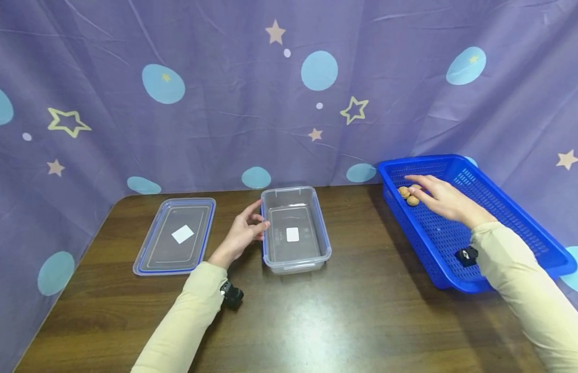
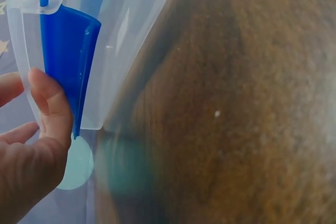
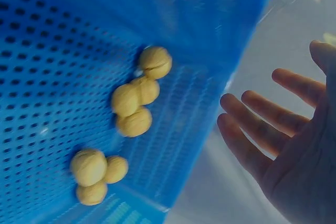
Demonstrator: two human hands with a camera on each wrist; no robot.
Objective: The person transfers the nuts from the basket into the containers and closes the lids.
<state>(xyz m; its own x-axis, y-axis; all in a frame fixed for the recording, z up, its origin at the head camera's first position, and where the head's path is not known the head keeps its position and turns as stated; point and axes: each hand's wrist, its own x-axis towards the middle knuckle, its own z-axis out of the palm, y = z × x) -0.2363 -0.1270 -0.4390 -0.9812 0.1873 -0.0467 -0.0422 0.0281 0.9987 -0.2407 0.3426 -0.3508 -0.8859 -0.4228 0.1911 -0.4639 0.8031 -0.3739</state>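
A clear, lidless container point(image 1: 295, 267) stands on the table, with a white square on its bottom. My left hand point(image 1: 240, 235) is at its left side, thumb touching the rim and fingers loosely bent. In the left wrist view, the thumb of my left hand point(image 2: 39, 145) lies by a blue side latch point(image 2: 71, 51), which hangs down. My right hand point(image 1: 445, 201) hovers, fingers spread and holding nothing, over the blue basket point(image 1: 410, 243), near several walnuts point(image 1: 413, 200). The right wrist view shows two groups of walnuts point(image 3: 135, 121) beside my right hand point(image 3: 299, 145).
A clear lid point(image 1: 170, 248) with a blue seal and a white square lies flat on the wooden table point(image 1: 363, 321), left of the container. Behind the table hangs a purple curtain point(image 1: 214, 103) with stars and blue spots. The basket's raised walls stand at the right.
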